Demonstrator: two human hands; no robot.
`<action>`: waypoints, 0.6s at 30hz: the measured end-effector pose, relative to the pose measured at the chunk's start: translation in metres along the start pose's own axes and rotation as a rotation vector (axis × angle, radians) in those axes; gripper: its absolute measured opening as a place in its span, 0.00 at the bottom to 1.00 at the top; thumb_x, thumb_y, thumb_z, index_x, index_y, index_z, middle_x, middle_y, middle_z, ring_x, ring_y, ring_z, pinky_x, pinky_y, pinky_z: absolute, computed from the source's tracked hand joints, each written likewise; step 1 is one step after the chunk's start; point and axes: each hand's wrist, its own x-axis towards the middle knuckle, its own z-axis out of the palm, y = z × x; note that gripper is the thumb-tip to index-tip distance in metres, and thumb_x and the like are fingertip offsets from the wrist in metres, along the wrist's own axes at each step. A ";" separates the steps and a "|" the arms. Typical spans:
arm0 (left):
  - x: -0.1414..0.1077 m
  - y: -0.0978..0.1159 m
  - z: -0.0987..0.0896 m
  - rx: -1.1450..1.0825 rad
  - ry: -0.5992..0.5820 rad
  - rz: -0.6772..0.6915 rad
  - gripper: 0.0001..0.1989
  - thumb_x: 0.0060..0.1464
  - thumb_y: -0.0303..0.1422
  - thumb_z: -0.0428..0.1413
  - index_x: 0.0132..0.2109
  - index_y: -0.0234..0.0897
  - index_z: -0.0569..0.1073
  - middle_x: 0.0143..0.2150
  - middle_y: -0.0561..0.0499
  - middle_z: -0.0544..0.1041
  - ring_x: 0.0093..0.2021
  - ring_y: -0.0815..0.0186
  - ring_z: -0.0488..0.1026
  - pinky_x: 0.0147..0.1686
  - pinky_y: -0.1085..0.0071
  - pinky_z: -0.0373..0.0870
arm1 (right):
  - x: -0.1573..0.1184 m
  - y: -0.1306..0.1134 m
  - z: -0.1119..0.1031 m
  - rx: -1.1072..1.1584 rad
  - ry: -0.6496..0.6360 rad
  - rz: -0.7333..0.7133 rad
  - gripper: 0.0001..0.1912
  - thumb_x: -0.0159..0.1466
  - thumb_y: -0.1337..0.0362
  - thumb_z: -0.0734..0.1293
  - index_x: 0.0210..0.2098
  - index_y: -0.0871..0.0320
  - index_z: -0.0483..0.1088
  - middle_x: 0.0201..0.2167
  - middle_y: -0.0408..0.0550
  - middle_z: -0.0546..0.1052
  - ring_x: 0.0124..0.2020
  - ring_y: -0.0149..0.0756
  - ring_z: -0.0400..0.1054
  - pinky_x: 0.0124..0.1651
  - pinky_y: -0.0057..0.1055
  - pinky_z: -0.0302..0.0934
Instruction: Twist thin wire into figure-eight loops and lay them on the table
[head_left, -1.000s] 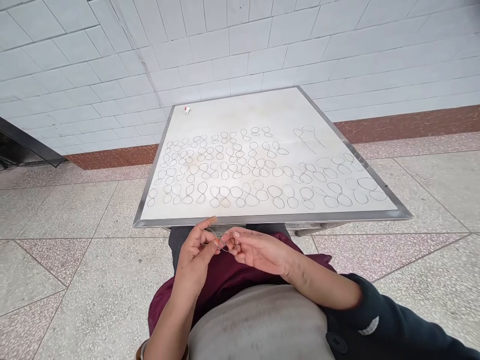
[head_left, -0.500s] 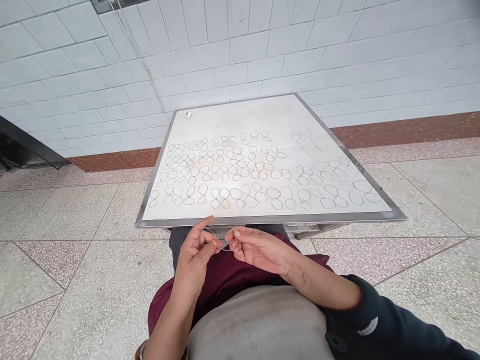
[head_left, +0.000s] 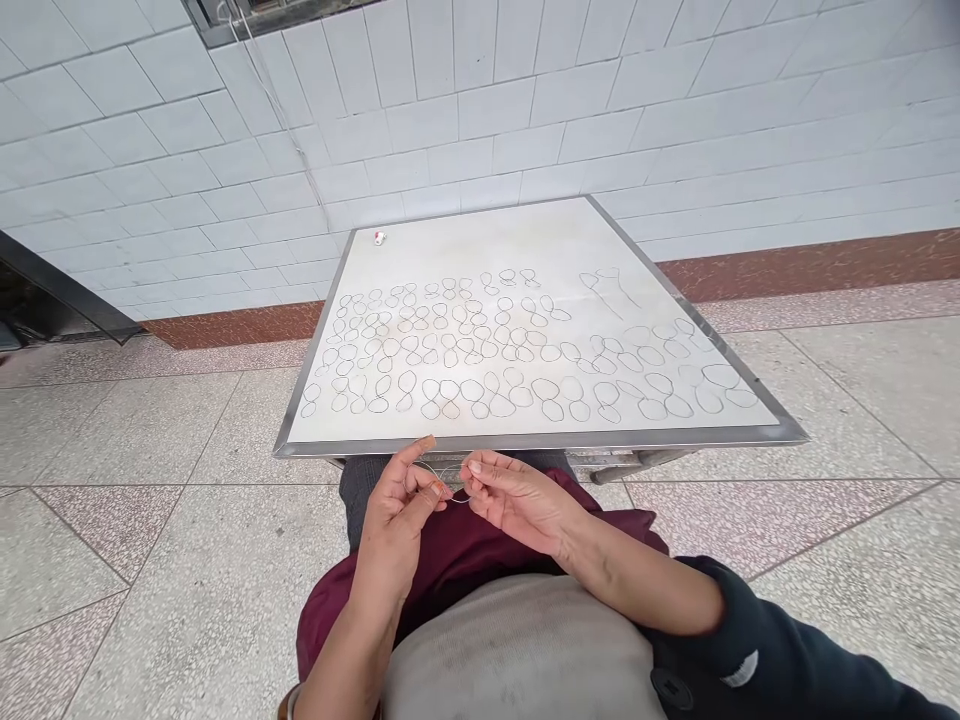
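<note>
A thin bent wire loop (head_left: 439, 472) is held up between my hands, just in front of the table's near edge. My left hand (head_left: 394, 515) pinches one side of it between thumb and fingers, with the forefinger raised. My right hand (head_left: 517, 500) grips the other side with its fingertips. Beyond them, the white table top (head_left: 480, 230) carries several rows of similar thin wire loops (head_left: 450, 370), many shaped like figure eights. A small red-and-white object (head_left: 380, 238) lies near the far left corner.
A metal rim (head_left: 525, 440) frames the table, which stands against a white tiled wall (head_left: 450, 120) with a red-brown skirting. Speckled floor tiles (head_left: 165, 560) surround it. My maroon-covered lap lies directly below my hands, and a dark object edge (head_left: 52, 290) enters at the left.
My view has tilted slightly, so the table sits a little lower in the frame. My fingers have shifted slightly on the wire, and my right hand has moved a little to the left.
</note>
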 end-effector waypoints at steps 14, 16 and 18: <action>-0.001 0.000 0.001 0.064 0.003 0.024 0.21 0.56 0.32 0.55 0.57 0.42 0.68 0.30 0.55 0.73 0.34 0.67 0.68 0.41 0.69 0.66 | -0.009 -0.003 -0.002 -0.252 0.022 -0.058 0.07 0.56 0.61 0.74 0.32 0.57 0.75 0.32 0.42 0.73 0.28 0.24 0.60 0.33 0.24 0.56; 0.001 -0.001 0.001 0.069 0.015 0.026 0.21 0.56 0.32 0.54 0.58 0.41 0.67 0.30 0.55 0.73 0.34 0.67 0.68 0.40 0.69 0.66 | -0.011 -0.006 -0.003 -0.525 0.018 -0.160 0.08 0.61 0.58 0.70 0.37 0.55 0.75 0.32 0.42 0.72 0.29 0.27 0.60 0.36 0.27 0.57; 0.003 0.001 0.000 0.081 0.003 0.024 0.22 0.56 0.32 0.54 0.58 0.40 0.67 0.30 0.55 0.72 0.33 0.67 0.68 0.39 0.69 0.66 | -0.012 -0.010 -0.003 -0.833 0.028 -0.292 0.09 0.64 0.57 0.67 0.40 0.52 0.75 0.32 0.43 0.71 0.31 0.30 0.62 0.37 0.30 0.57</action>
